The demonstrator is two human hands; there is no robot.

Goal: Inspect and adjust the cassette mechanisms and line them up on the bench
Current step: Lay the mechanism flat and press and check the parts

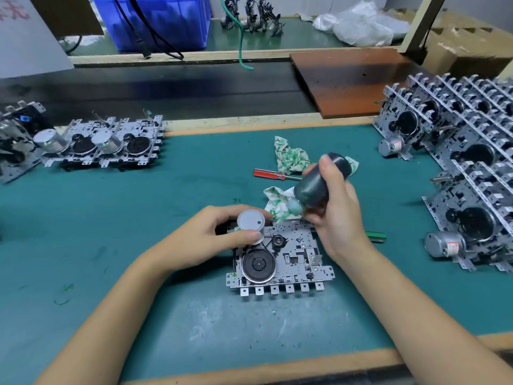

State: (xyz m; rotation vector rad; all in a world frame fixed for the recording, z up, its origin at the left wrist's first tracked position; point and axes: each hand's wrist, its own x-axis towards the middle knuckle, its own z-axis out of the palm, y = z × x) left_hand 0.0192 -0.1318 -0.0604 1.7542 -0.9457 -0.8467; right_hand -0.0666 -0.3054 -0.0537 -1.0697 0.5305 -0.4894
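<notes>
Cassette mechanism lay flat near counter's front edge, long axis left-right. Left hand pinched its motor can at the far-left corner. Right hand gripped dark bottle, nozzle tilted down-left, just above the far edge. Finished row sat far left.

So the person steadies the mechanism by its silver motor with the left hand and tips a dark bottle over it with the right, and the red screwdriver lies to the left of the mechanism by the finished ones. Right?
Nearly. The head view shows the red screwdriver lying behind the mechanism, beside the crumpled cloth, not by the finished ones. The left hand does grip the silver motor, and the right hand tips the dark bottle.
</notes>
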